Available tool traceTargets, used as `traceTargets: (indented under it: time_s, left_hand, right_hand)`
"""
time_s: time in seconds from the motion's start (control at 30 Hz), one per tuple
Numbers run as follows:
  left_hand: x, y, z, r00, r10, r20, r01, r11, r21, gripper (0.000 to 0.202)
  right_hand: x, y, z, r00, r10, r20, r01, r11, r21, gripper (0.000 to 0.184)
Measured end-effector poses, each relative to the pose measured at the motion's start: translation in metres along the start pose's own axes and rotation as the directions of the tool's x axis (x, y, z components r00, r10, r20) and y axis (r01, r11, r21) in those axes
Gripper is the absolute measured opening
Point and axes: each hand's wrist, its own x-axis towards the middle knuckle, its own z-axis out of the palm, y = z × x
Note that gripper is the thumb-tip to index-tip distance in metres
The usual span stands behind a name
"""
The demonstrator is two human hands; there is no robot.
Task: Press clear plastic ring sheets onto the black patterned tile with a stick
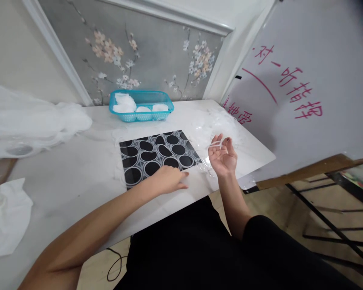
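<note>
Head view: left hand (169, 180) presses flat, fingers together, on the black patterned mat's (157, 155) near edge at the tabletop (78, 177) front; right hand (223, 156), palm up, pinches a clear plastic strip (216, 143) just right of the mat.

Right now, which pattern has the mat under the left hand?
Black ovals outlined in grey-white on the mat, head view.

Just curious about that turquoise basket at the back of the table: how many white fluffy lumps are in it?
3 visible: a tall white fluffy lump at the left end of the turquoise plastic basket, one in the middle, one right of it. More may be hidden.
</note>
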Motion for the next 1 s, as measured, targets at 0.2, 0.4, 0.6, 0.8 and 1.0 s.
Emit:
traceTargets:
  time_s: [0.2, 0.4, 0.6, 0.8, 1.0]
  left_hand:
    - [-0.003, 0.011, 0.006, 0.999, -0.004, -0.040, 0.008, 0.995, 0.100, 0.065]
    - [-0.002, 0.011, 0.007, 0.998, -0.053, -0.036, 0.057, 0.988, 0.142, 0.073]
    - [0.000, 0.008, 0.012, 0.996, -0.063, -0.069, 0.075, 0.980, 0.186, 0.074]
    - [0.001, 0.005, 0.018, 0.992, -0.060, -0.111, 0.082, 0.975, 0.206, 0.072]
    - [0.002, 0.006, 0.015, 0.993, -0.076, -0.088, 0.092, 0.977, 0.194, 0.072]
  right_hand:
    - [-0.002, 0.016, -0.016, 0.965, -0.029, 0.261, 0.178, 0.803, -0.569, 0.011]
    - [-0.009, 0.030, -0.028, 0.911, 0.249, 0.330, 0.252, 0.297, -0.921, 0.022]
    - [-0.012, 0.034, -0.031, 0.910, 0.251, 0.329, 0.284, 0.197, -0.938, 0.019]
    - [-0.014, 0.034, -0.028, 0.901, 0.267, 0.343, 0.309, 0.162, -0.937, 0.018]
    - [-0.013, 0.034, -0.029, 0.909, 0.233, 0.345, 0.316, 0.154, -0.936, 0.021]
